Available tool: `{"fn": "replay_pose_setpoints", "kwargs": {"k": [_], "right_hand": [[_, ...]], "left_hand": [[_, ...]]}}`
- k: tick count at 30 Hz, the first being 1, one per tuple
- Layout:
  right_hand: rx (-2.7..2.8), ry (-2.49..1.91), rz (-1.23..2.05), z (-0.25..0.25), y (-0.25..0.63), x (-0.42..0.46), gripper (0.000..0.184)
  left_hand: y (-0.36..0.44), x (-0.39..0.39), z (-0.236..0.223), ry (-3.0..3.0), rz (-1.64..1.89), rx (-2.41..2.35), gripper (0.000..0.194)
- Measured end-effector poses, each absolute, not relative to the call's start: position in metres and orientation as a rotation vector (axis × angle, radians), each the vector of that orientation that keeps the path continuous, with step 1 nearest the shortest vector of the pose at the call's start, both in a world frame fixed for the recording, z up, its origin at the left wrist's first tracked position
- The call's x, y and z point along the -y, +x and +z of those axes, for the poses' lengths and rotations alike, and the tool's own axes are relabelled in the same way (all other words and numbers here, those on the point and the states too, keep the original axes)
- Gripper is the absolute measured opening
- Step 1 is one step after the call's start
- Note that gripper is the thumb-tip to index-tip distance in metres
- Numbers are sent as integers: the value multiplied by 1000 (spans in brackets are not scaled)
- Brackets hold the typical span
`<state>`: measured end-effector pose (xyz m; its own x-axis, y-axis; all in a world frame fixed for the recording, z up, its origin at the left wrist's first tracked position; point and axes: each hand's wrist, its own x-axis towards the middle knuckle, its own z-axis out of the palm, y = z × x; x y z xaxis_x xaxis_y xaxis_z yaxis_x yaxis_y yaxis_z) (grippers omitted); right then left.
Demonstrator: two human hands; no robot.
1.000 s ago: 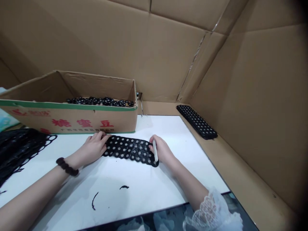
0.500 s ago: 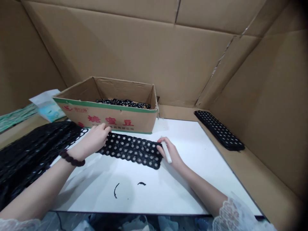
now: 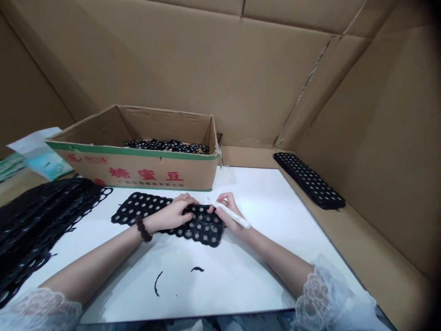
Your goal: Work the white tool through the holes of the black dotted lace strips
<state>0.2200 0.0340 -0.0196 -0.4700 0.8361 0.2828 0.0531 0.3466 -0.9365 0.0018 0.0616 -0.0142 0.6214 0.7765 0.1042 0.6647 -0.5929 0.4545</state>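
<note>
A strip of black fabric with rows of round holes (image 3: 206, 225) lies flat across the white board. My left hand (image 3: 175, 212) rests on its middle, thumb and fingers apart, pressing it down. My right hand (image 3: 234, 216) is closed around a white pen-shaped tool (image 3: 234, 215) at the strip's right end. The tool's tip points up and left, at the strip's upper edge; I cannot make out its exact kind. Two black thread-like scraps (image 3: 197, 269) lie on the board nearer to me.
A cardboard box (image 3: 144, 170) holding black holed pieces stands behind the strip. More black holed material (image 3: 37, 220) is heaped at left. A neat black stack (image 3: 310, 179) lies on the right. Cardboard walls (image 3: 193, 69) enclose the white board (image 3: 268, 276).
My left hand has moved right along the strip, from its left end to its middle, and the strip now lies flatter. The white tool in my right hand has turned its tip toward the strip's edge.
</note>
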Motion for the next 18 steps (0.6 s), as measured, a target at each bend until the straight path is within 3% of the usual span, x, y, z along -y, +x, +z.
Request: {"fn": "replay_pose_setpoints", "kwargs": {"k": [3,12,18], "right_hand": [[1881,-798,1320,-11,224,-31,15],[1819,-883,1390,-22,217,-31,9],[1752,-928,1382,-20,214,-32,7]], "left_hand": [[1,-62,-15,2380,447,-1158,22],[-7,-63,-4,2108,429,-1115,16],[-8,-64,2,2022,380,-1051,26]]}}
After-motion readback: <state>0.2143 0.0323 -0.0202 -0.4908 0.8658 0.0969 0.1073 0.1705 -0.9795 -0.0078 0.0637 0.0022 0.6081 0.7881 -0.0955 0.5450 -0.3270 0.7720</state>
